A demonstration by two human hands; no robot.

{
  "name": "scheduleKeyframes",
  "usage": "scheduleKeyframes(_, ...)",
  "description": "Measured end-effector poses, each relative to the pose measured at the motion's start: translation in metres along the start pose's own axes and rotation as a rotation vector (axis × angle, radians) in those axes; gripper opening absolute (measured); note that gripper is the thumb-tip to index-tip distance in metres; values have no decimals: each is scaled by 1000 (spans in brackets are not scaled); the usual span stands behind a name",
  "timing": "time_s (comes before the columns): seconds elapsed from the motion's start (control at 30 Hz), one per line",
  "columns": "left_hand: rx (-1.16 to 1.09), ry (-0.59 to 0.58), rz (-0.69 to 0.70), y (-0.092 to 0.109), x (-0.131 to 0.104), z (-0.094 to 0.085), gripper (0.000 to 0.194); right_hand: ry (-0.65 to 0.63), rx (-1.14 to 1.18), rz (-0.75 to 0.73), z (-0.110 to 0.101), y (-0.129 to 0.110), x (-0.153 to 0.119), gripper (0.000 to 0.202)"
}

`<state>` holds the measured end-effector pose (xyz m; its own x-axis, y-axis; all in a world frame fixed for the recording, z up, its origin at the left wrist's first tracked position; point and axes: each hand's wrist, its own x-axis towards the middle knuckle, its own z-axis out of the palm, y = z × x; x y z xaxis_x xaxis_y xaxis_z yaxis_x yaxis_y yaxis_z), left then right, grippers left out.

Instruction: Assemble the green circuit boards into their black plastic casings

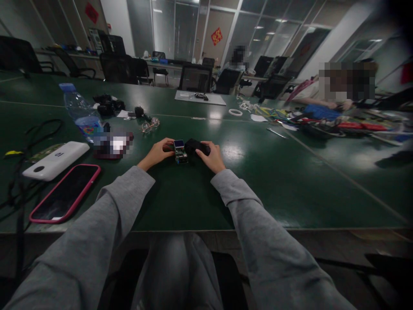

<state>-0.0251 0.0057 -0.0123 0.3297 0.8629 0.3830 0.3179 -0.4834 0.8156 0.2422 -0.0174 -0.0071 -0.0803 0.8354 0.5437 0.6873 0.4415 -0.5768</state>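
Note:
My left hand (160,151) is closed on the left side of a small green circuit board (180,153) with a little dark screen on top and metal ports at its front. Just to its right, my right hand (212,156) grips a black box-shaped piece (193,146), probably a case, though its inside is hidden from me. Board and black piece are close together, low over the green table (180,198); I cannot tell whether they touch.
Left of me are a phone in a pink case (66,193), a white power bank (56,160) and a water bottle (82,114). Glasses (150,125) lie further back. Cables (342,125) pile up at right, near another person (338,86). A pen-like tool (276,133) lies nearer.

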Motion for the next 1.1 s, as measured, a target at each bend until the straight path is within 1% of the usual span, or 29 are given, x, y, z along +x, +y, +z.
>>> scheduleKeyframes(0.13,42,11,4,8,-1,0,49,56,22,72,1,7,2,49)
scheduleKeyframes(0.23,95,37,10,17,-3,0,48,97,-23,142,3,15,5,55)
scheduleKeyframes(0.37,156,80,67,26,-6,4,46,87,-63,294,4,23,8,62)
scheduleKeyframes(0.5,232,108,111,37,-8,7,45,79,-30,390,2,27,11,60)
scheduleKeyframes(0.57,265,120,125,41,-9,8,44,153,-19,377,-2,22,10,58)
scheduleKeyframes(0.6,279,124,129,42,-9,8,44,214,-23,336,-4,17,9,56)
scheduleKeyframes(0.67,304,140,136,43,-9,9,44,317,-20,197,-8,2,5,51)
scheduleKeyframes(0.7,317,150,140,43,-9,10,44,327,0,120,-9,-7,1,48)
scheduleKeyframes(0.73,328,161,145,43,-9,10,43,302,34,54,-8,-17,-3,46)
scheduleKeyframes(0.8,345,183,163,42,-9,12,43,188,113,-11,-2,-36,-12,49)
scheduleKeyframes(0.87,353,194,183,42,-9,13,43,56,163,-18,8,-48,-20,63)
scheduleKeyframes(0.93,361,195,194,43,-9,14,43,-52,179,-15,17,-52,-26,76)
scheduleKeyframes(1.0,373,190,204,46,-10,16,42,-107,192,-21,23,-52,-28,73)
scheduleKeyframes(1.1,382,167,224,53,-12,19,43,-93,235,-11,20,-50,-28,59)
